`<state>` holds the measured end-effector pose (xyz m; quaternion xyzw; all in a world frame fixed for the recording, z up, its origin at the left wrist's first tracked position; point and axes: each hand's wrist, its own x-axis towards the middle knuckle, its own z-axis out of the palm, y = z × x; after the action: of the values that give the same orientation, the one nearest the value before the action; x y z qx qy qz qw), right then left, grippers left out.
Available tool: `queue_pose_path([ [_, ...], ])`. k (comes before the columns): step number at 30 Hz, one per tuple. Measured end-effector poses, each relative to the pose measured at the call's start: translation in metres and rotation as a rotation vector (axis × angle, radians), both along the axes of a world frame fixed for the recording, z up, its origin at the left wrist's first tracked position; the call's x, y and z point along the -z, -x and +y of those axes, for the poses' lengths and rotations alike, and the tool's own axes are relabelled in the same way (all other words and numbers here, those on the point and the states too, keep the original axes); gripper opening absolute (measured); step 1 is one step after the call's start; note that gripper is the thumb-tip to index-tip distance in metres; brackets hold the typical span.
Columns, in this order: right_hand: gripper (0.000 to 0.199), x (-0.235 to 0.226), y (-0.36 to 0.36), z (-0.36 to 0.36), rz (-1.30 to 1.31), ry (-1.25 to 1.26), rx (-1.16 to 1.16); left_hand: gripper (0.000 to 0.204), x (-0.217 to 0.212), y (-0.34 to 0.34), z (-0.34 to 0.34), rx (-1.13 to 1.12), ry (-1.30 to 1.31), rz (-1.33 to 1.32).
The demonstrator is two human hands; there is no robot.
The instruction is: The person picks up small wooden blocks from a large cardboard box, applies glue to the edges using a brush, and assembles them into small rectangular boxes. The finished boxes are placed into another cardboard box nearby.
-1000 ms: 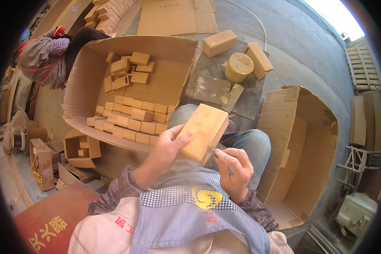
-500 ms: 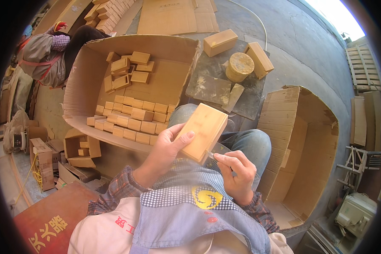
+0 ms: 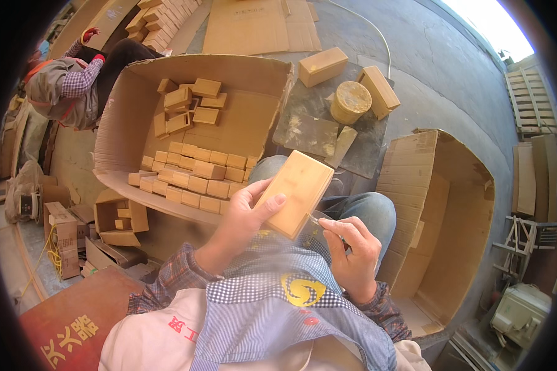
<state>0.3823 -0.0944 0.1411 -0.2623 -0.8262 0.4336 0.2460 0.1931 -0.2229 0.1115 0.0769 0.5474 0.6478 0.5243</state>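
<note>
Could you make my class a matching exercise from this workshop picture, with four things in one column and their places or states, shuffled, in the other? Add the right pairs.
Things
1. Nearest wooden block
2. Round tub
3. Thin tool
4. Wide carton

Places or states
A. Pinched in the right hand
B. Containing rows of smaller-looking blocks
C. Held in the left hand
D. Standing on a dark board

Right pairs: 1-C, 2-D, 3-A, 4-B
</note>
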Motion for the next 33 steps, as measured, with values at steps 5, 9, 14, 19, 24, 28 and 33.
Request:
queue_pose_path([
  [5,0.017,-0.002,-0.001,0.002,-0.004,-0.037,-0.042,0.062,-0.003,0.000,0.000,0.003,0.019,0.067],
  [9,0.018,-0.003,-0.004,0.000,-0.024,-0.027,-0.073,0.062,-0.003,0.000,0.001,0.005,0.029,0.099],
  [14,0.018,-0.006,-0.007,-0.005,-0.028,-0.007,-0.119,0.062,-0.003,0.000,0.002,-0.007,0.022,0.106],
  [19,0.021,-0.005,-0.009,-0.009,-0.002,0.139,-0.187,0.061,-0.003,0.000,0.002,-0.044,0.049,0.057],
  [24,0.025,0.006,-0.005,-0.010,0.126,0.170,-0.005,0.058,-0.004,0.003,0.002,-0.017,0.032,0.010],
  [28,0.026,0.012,-0.003,-0.012,0.141,0.111,-0.030,0.056,-0.004,0.001,0.001,-0.007,0.029,-0.015],
  [33,0.021,0.012,-0.003,-0.015,0.140,0.060,-0.016,0.054,-0.006,0.000,-0.001,0.001,0.020,-0.024],
])
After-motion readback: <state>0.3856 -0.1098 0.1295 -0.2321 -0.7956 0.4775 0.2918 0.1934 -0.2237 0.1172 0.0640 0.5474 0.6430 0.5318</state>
